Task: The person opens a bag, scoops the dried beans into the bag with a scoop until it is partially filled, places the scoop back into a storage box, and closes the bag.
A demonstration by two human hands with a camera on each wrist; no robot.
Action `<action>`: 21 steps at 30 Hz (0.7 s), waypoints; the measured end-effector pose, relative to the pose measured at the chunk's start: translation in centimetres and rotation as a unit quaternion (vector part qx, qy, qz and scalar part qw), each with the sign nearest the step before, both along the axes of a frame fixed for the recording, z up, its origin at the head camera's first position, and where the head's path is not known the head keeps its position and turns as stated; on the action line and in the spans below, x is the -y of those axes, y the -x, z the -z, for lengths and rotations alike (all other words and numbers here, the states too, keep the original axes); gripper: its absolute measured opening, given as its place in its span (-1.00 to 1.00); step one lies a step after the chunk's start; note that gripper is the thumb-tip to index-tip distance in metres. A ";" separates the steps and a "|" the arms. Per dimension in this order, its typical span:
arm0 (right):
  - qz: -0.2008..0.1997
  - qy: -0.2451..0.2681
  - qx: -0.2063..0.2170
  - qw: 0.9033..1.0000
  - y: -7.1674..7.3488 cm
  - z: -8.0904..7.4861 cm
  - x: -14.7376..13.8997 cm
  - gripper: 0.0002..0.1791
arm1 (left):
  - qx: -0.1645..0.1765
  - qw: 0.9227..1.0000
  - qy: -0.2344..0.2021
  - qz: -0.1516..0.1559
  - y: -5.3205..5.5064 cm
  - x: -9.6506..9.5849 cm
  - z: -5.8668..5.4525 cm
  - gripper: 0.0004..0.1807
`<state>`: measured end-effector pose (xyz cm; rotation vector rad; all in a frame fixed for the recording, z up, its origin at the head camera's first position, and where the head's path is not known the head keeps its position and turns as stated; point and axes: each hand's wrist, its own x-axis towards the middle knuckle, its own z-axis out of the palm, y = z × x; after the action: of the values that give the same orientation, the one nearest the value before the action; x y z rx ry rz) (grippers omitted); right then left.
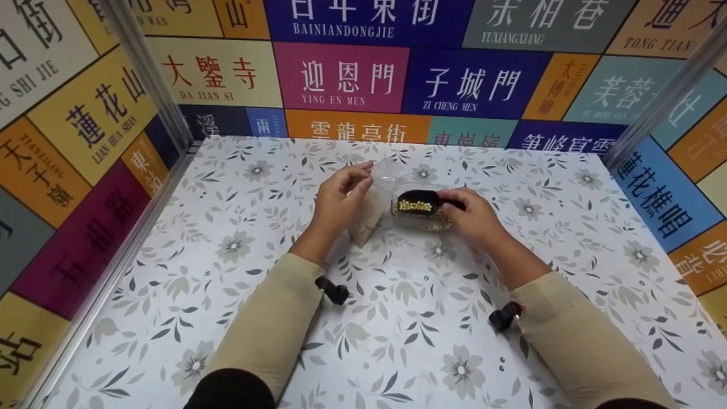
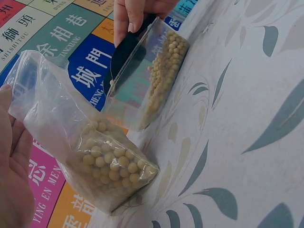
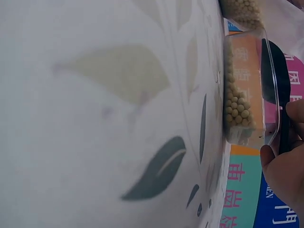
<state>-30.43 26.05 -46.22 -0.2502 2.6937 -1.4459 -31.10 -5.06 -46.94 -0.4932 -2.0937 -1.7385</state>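
My left hand (image 1: 336, 199) holds a clear plastic bag (image 2: 54, 90) by its upper edge. Round, pale yellow beans (image 2: 111, 164) fill the bottom of the bag, which stands low at the tabletop. To its right is a clear plastic box (image 3: 251, 85) with more of the same beans in its lower part. My right hand (image 1: 474, 218) pinches the handle of a black scoop (image 1: 419, 196). In the head view the scoop's bowl carries a small heap of beans and overlaps the top of the box. The right wrist view shows the scoop level with the box's rim.
The table (image 1: 397, 341) wears a white cloth printed with grey leaves and flowers. Panels of coloured street-name signs (image 1: 341, 76) stand behind it and at both sides, with metal posts (image 1: 164, 96) at the corners. A small black device is fixed at each sleeve cuff.
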 end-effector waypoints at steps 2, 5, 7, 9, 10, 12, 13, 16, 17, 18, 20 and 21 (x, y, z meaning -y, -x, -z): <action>0.000 -0.005 -0.008 1.000 0.0 -0.2 -0.2 -0.59 | 0.002 1.000 -0.004 0.000 0.0 0.0 0.0 -0.86; 0.002 -0.006 -0.019 1.000 -0.1 -0.6 -0.4 -0.59 | 0.003 1.000 -0.007 0.000 -0.1 0.0 0.0 -0.87; 0.006 -0.010 -0.027 1.000 -0.1 -1.0 -0.6 -0.58 | 0.003 1.000 -0.009 0.001 -0.1 0.0 0.0 -0.88; 0.013 -0.008 -0.036 0.999 -0.1 -1.5 -0.8 -0.59 | 0.004 1.000 -0.011 0.000 0.0 0.0 0.0 -0.89; 0.018 -0.009 -0.042 0.999 -0.2 -1.7 -0.9 -0.59 | 0.004 1.000 -0.011 0.000 0.0 -0.1 0.0 -0.89; 0.027 -0.005 -0.051 0.998 -0.2 -2.2 -1.0 -0.59 | 0.004 1.000 -0.011 0.000 0.0 -0.1 -0.1 -0.89; 0.032 -0.003 -0.055 0.998 -0.3 -2.5 -1.0 -0.59 | 0.004 1.000 -0.012 0.000 0.0 -0.1 -0.1 -0.88; 0.041 -0.002 -0.067 0.997 -0.3 -3.1 -1.2 -0.59 | 0.005 1.000 -0.012 0.000 -0.1 0.0 -0.1 -0.88; 0.042 -0.002 -0.072 0.997 -0.3 -3.3 -1.2 -0.59 | 0.006 1.000 -0.011 0.000 -0.1 0.0 -0.1 -0.88; 0.044 -0.005 -0.076 0.996 -0.3 -3.4 -1.2 -0.59 | 0.007 1.000 -0.011 0.000 -0.1 -0.1 -0.1 -0.87; 0.048 -0.009 -0.083 0.995 -0.2 -3.7 -1.2 -0.59 | 0.009 1.000 -0.011 0.002 -0.1 -0.1 -0.1 -0.87; 0.049 -0.009 -0.087 0.995 -0.2 -3.9 -1.2 -0.59 | 0.010 1.000 -0.011 0.002 -0.1 -0.1 -0.1 -0.87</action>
<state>-30.21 27.21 -42.29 -0.2575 2.8935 -1.4892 -31.03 -5.00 -46.88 -0.4755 -2.0871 -1.7744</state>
